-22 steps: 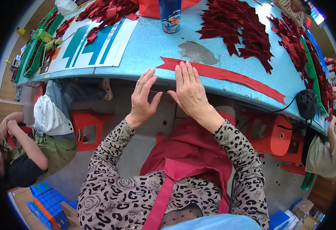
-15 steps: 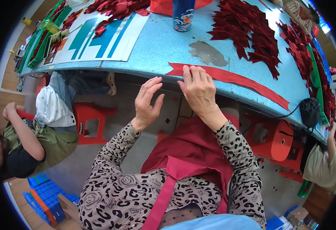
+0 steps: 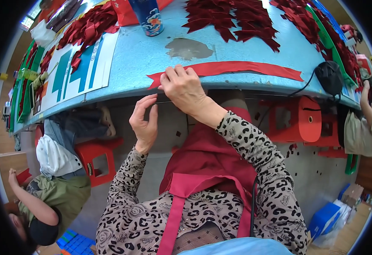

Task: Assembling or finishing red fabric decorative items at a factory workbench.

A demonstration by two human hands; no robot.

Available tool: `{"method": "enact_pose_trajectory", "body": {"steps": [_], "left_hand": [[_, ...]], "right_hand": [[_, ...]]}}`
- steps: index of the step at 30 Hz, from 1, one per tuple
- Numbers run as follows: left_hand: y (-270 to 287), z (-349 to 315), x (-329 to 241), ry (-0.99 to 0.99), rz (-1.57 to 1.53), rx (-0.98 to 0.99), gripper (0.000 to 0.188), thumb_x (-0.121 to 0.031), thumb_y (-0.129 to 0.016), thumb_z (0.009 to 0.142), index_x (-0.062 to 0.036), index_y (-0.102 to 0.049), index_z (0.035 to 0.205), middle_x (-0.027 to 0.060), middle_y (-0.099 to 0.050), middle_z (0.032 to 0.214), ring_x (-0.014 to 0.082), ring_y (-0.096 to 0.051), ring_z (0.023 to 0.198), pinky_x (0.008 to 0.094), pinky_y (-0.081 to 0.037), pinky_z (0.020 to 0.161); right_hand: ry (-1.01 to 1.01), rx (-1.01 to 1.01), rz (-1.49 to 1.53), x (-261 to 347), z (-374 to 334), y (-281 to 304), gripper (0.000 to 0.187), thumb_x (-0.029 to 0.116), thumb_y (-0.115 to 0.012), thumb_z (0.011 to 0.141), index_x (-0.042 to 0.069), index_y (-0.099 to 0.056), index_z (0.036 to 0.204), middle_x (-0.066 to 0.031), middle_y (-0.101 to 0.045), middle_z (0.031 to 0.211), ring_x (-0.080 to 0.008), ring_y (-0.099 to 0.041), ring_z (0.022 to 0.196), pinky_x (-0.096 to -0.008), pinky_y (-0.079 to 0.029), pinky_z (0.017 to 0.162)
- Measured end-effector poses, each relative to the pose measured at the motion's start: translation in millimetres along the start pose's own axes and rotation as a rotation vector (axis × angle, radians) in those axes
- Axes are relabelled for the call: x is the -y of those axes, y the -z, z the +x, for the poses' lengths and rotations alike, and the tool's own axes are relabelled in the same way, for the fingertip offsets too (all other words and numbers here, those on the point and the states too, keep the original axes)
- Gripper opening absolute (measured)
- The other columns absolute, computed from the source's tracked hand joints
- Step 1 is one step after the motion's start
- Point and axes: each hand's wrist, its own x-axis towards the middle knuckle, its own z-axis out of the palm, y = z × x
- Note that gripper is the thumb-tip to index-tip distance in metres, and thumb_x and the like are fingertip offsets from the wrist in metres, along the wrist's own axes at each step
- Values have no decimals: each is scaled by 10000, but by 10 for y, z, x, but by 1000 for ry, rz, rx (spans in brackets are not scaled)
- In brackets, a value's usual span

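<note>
A long red ribbon [image 3: 245,68] with notched ends lies along the table's near edge. My right hand [image 3: 185,87] is on it close to its left end, fingers bent and bunched with the thumb over the ribbon's near edge; the fingertips are partly hidden. Just below the table edge, my left hand [image 3: 144,123] is held up with nothing in it, its thumb apart from the lightly bent fingers.
Dark red ribbon pieces [image 3: 254,21] are heaped at the far side of the blue table [image 3: 130,55]. A dark blue patterned tumbler [image 3: 149,19] stands there too. A white-and-teal board [image 3: 79,68] lies left, a black pouch [image 3: 329,76] right. Red stools [image 3: 302,119] and seated people flank me.
My view has turned, so the table appears shifted left. My right hand's fingers have gone from nearly flat to more bent at the ribbon's left end. My left hand stays open.
</note>
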Motion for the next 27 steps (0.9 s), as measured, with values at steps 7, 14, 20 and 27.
{"method": "enact_pose_trajectory", "body": {"steps": [7,14,20,27], "left_hand": [[-198,63,-109,64,-116,-9,158,53,-572,809,27,-614,959,136,-646,998,209,-615,944,291,-459,845],[-92,111,-62,40,-128,-51,152,51,-569,811,24,-613,954,134,-647,991,216,-617,940,291,-460,844],[-130,90,96,-106,-28,5,222,51,-588,774,8,-607,991,128,-633,1030,267,-598,982,326,-465,855],[-214,115,218,-280,137,76,333,21,-607,751,-9,-583,1081,118,-591,1139,303,-542,1091,390,-426,921]], "right_hand": [[-95,-28,211,-159,-32,115,137,165,-643,763,33,-609,767,-67,-558,750,-209,-573,677,-326,-447,552],[-713,-63,979,-99,-46,235,100,68,-622,819,-18,-600,865,-89,-641,823,-164,-636,645,-268,-490,541],[-1001,-152,1281,-230,-282,119,244,50,-636,828,-34,-545,1039,-74,-649,807,-99,-625,656,-193,-492,590],[-1025,-92,1064,-250,-368,141,207,73,-657,821,-37,-574,975,-38,-624,730,-73,-595,623,-187,-474,583]]}}
